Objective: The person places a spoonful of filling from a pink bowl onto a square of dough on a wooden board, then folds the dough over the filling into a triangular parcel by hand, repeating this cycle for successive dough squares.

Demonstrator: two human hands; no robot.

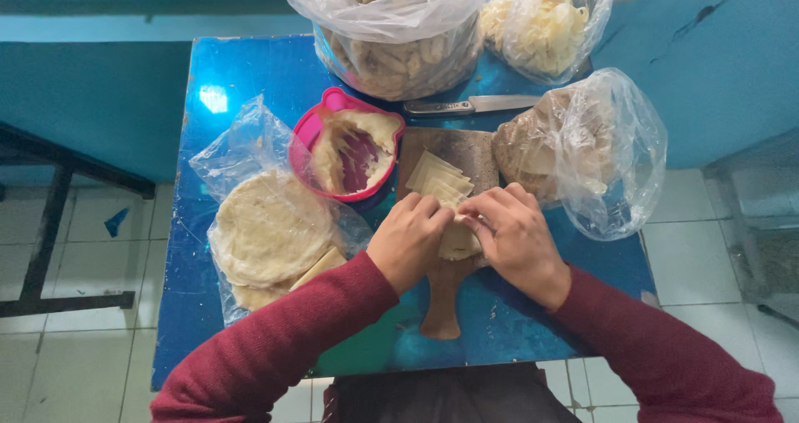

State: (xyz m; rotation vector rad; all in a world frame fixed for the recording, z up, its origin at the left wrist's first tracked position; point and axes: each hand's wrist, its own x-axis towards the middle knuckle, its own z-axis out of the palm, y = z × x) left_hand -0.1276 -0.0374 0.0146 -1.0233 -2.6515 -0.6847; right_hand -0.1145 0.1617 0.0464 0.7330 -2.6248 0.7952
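Observation:
My left hand (408,238) and my right hand (516,233) meet over a wooden cutting board (458,152), both pinching a small pale dough wrapper (459,241) that is partly folded between the fingers. Just beyond the hands, several cut dough strips (439,178) lie stacked on the board. A pink bowl (310,131) with pale filling stands to the upper left of my left hand. Both arms wear dark red sleeves.
On the blue table (225,73): a stack of round flat doughs on clear plastic (268,227) at left, a knife (466,105) behind the board, a plastic bag of dough scraps (583,152) at right, two bags of finished pieces (395,32) at the back.

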